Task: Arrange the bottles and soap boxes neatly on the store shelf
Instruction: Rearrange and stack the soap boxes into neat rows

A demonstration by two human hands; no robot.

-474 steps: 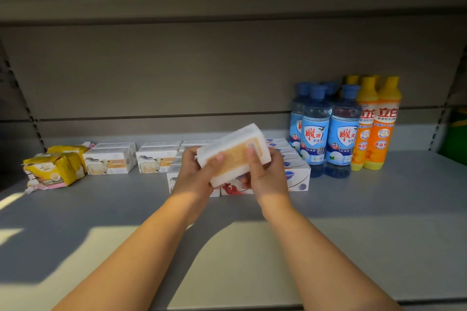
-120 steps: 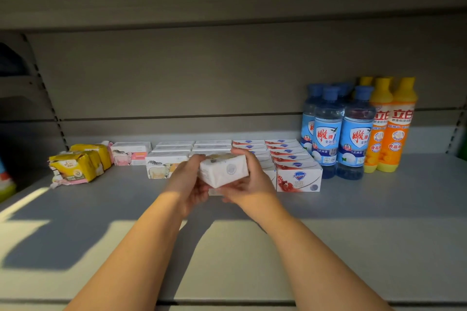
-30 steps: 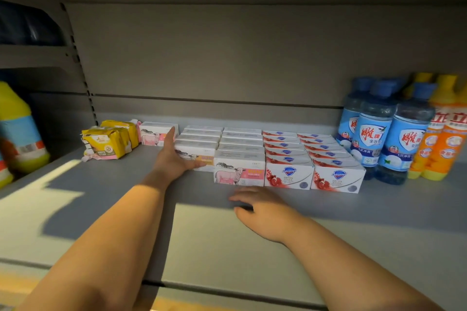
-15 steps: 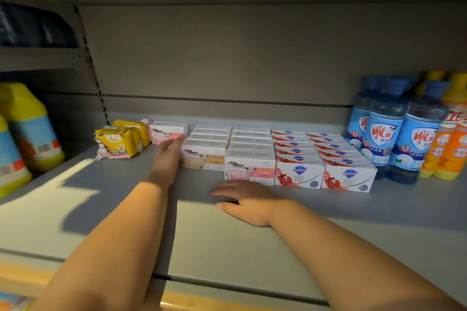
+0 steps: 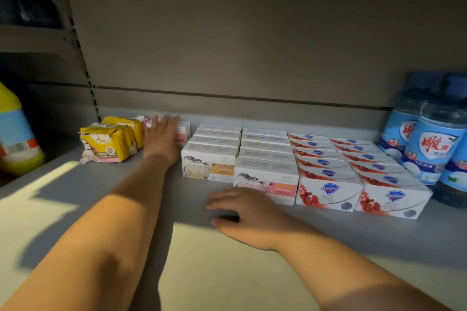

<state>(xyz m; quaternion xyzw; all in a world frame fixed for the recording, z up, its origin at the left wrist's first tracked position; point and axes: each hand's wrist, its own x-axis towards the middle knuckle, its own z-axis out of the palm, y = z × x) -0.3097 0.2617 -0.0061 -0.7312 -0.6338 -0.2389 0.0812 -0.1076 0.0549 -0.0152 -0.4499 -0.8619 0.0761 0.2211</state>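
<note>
reaching toward 11 o'clock, the left hand [image 5: 161, 137] spreads flat against a white-and-pink cardboard soap box [image 5: 182, 132] at the grey metal shelf [image 5: 252, 272] back. the right hand [image 5: 249, 212] rests palm-down, fingers loosely apart, gripping nothing, touching the front pink-label white soap box [image 5: 271, 185] at 12 o'clock.

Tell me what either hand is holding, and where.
Nothing is held. The left hand lies open over the pink soap box; the right hand lies flat on the shelf.

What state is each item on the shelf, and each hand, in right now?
Left hand: open, reaching onto the pink soap box.
Right hand: open, flat on the shelf.
Pink soap box: loose, behind the rows.
Sheep soap boxes: two neat rows.
Pomegranate soap boxes: two neat rows.
Yellow soap packs: jumbled.
Blue bottles: upright, capped.
</note>
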